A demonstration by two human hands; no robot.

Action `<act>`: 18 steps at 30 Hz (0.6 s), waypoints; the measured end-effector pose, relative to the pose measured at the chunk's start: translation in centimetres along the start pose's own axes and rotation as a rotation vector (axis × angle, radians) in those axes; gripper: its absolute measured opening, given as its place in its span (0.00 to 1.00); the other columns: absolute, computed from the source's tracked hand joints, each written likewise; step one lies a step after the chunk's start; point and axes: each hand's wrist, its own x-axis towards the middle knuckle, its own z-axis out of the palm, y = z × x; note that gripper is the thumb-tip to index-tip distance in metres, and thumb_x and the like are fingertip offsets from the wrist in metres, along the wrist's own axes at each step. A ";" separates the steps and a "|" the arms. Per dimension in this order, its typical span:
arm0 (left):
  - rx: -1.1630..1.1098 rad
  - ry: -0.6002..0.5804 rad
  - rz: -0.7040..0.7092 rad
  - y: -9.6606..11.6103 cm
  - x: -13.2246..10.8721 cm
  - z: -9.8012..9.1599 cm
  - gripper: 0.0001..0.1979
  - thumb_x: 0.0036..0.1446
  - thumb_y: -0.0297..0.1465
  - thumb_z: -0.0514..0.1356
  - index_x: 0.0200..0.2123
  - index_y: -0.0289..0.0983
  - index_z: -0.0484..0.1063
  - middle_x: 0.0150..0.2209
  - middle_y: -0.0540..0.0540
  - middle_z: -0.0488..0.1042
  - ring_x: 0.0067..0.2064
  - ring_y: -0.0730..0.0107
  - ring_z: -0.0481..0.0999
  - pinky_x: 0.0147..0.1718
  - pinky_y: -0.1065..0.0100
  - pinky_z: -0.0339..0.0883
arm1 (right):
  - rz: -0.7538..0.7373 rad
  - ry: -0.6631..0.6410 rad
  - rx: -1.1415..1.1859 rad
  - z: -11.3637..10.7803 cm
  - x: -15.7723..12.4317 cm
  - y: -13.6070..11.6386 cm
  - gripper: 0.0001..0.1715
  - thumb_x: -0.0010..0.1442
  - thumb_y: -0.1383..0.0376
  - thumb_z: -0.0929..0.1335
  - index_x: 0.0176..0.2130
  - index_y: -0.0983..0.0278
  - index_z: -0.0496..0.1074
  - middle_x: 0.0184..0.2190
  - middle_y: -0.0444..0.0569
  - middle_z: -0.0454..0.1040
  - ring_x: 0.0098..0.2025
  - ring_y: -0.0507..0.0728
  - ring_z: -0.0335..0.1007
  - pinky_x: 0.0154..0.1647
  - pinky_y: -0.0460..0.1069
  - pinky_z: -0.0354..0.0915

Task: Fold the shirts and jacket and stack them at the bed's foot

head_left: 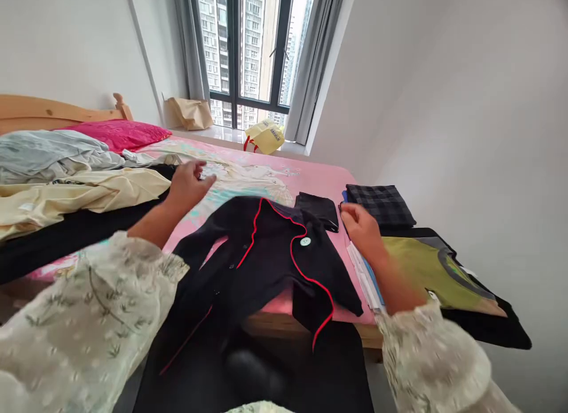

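A black shirt with red piping [266,253] lies spread over the pink bed sheet [310,179], part of it hanging over the bed's near edge. My left hand [189,185] hovers above the sheet beyond the shirt's left sleeve, fingers loosely curled, holding nothing I can see. My right hand [361,226] is just right of the shirt's collar, beside a small folded black cloth [319,209], fingers bent and slightly blurred, with nothing in them.
A heap of grey, cream and black clothes [66,176] covers the bed's left side, with a magenta pillow [119,134] behind. Folded clothes are stacked at the right: a plaid piece [381,203], an olive shirt [426,268]. A yellow bag [265,136] and a brown paper bag [190,112] sit on the window ledge.
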 end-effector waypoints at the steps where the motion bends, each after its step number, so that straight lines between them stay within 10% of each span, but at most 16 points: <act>1: -0.007 -0.025 0.006 -1.5 -2.6 0.4 0.28 0.50 0.40 0.60 0.51 0.27 0.67 0.45 0.40 0.73 0.47 0.63 0.72 0.48 0.63 0.64 | 0.031 -0.030 -0.015 -0.1 -2.8 1.3 0.21 0.56 0.54 0.64 0.43 0.65 0.71 0.43 0.54 0.74 0.45 0.60 0.70 0.50 0.57 0.64; 6: 0.037 -0.218 -0.262 -9.6 -19.5 1.0 0.33 0.45 0.51 0.59 0.48 0.34 0.66 0.47 0.40 0.71 0.50 0.54 0.70 0.49 0.57 0.65 | 0.447 0.033 0.007 1.8 -19.8 8.5 0.29 0.51 0.47 0.67 0.44 0.65 0.68 0.40 0.54 0.73 0.41 0.60 0.71 0.45 0.55 0.67; 10: 0.248 -0.260 -0.361 -11.8 -30.1 1.7 0.39 0.39 0.51 0.62 0.51 0.35 0.63 0.51 0.37 0.67 0.54 0.49 0.67 0.52 0.51 0.61 | 0.719 0.178 0.049 5.1 -29.7 10.1 0.37 0.45 0.44 0.69 0.45 0.66 0.63 0.39 0.55 0.71 0.42 0.62 0.70 0.40 0.54 0.69; 14: 0.356 -0.395 -0.203 -11.0 -33.5 3.4 0.38 0.42 0.32 0.59 0.60 0.39 0.56 0.65 0.37 0.51 0.63 0.48 0.55 0.59 0.47 0.49 | 0.714 0.105 0.054 7.1 -31.2 8.4 0.43 0.43 0.47 0.71 0.52 0.65 0.60 0.47 0.58 0.68 0.48 0.63 0.68 0.40 0.53 0.69; 18: 0.154 -0.222 -0.351 -12.6 -32.4 2.7 0.28 0.44 0.28 0.54 0.52 0.35 0.64 0.54 0.37 0.66 0.53 0.55 0.70 0.51 0.57 0.64 | 0.751 0.089 0.091 5.5 -28.0 8.7 0.26 0.47 0.47 0.67 0.38 0.63 0.69 0.36 0.53 0.74 0.40 0.62 0.71 0.42 0.56 0.68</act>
